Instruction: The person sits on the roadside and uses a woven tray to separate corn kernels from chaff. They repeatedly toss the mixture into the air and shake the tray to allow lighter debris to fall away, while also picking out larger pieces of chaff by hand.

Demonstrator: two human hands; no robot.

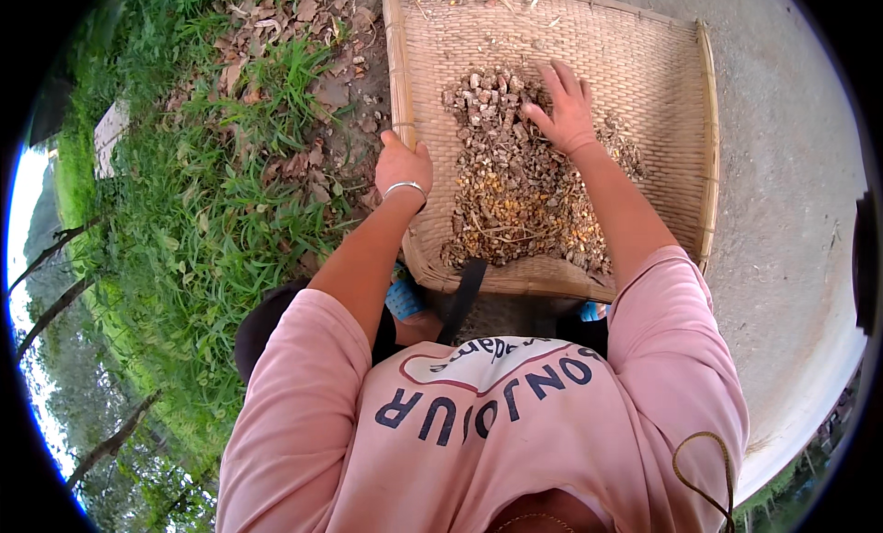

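Note:
A wide woven bamboo tray (644,64) with raised wooden side rims lies in front of me. My left hand (404,166), with a bracelet at its wrist, is closed around the tray's left rim. Over the far part of a heap my right hand (566,110) has its fingers spread and nothing visible in them. The heap mixes brown crumbly chunks (497,101) at the far end with yellow kernels (506,202) and dry husk bits nearer me. Whether the right fingertips touch the chunks, I cannot tell. A few straw pieces (501,231) lie on top.
Green grass (230,202) and dry leaves (276,27) border the tray on the left. Grey pavement (782,193) runs along the right. A dark strap (464,298) hangs over the tray's near edge, and my feet in blue footwear (403,298) are close to that edge.

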